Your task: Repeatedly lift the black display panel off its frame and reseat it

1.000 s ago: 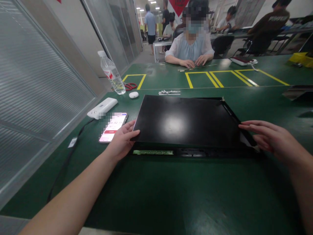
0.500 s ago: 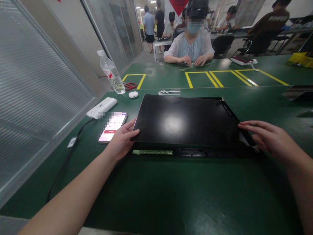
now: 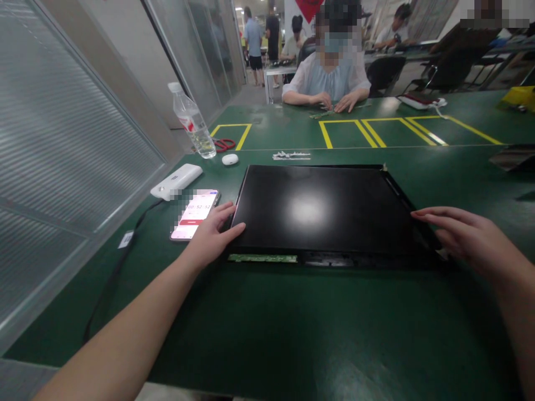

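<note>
A black display panel (image 3: pixel 317 209) lies nearly flat within a shallow black frame (image 3: pixel 371 260). Along the frame's near side runs a narrow green circuit board (image 3: pixel 263 258). My left hand (image 3: pixel 211 236) holds the panel's left edge, its thumb over the near left corner and its fingers along the side. At the opposite side, my right hand (image 3: pixel 463 236) has its index fingertip against the right edge, with the other fingers and thumb closed about the frame's side. Its thumb is partly hidden.
Left of the panel lie a phone (image 3: pixel 194 216), a white power bank (image 3: pixel 178 181) with a black cable, a small white case (image 3: pixel 229 160), red-handled scissors (image 3: pixel 224 145) and a water bottle (image 3: pixel 193 125). Thin strips (image 3: pixel 291 156) lie behind the panel. A co-worker (image 3: pixel 330 78) sits opposite.
The panel's left side has come down from a raised tilt into the frame. My left hand has lowered with it, its thumb still at the corner. My right hand has barely moved.
</note>
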The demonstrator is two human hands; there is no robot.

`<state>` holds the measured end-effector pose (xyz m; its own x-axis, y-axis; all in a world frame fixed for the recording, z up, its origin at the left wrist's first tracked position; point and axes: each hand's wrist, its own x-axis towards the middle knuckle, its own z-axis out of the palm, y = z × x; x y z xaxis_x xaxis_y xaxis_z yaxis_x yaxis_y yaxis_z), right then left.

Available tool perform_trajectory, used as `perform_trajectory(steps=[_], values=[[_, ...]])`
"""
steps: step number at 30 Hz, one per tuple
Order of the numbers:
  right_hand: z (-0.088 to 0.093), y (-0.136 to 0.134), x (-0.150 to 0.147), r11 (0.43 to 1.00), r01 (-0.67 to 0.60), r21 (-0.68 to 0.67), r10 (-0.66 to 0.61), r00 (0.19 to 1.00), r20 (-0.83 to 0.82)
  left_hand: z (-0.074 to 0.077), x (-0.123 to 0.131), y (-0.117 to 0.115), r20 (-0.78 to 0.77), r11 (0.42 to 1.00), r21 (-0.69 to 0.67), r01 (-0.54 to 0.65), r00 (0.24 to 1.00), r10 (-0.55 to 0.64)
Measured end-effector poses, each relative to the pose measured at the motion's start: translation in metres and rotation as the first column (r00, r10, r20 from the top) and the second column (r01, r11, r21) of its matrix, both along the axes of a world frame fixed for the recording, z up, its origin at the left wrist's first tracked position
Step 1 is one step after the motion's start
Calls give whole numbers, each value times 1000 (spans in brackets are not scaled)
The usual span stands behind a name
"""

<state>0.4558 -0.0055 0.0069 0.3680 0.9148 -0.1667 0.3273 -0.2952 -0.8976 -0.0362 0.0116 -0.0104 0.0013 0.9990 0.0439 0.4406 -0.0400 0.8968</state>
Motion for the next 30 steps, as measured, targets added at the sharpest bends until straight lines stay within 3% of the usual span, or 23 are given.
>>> perform_trajectory(steps=[4, 10, 20, 30], values=[[0, 1, 5, 1000, 18, 6, -17, 992, -121, -6, -4, 3, -178, 999, -9, 41, 983, -42], [-4, 2, 12, 1000, 27, 16, -24, 985, -171, -3, -1, 3, -302, 999, -2, 47, 952, -45], [-2, 2, 7, 999, 29, 34, -24, 989, -149, -3, -1, 4, -400, 997, 26, 75, 915, -59], [-1, 2, 5, 999, -6, 40, 11, 993, -120, -4, 0, 3, -403, 996, 48, 75, 914, -50]])
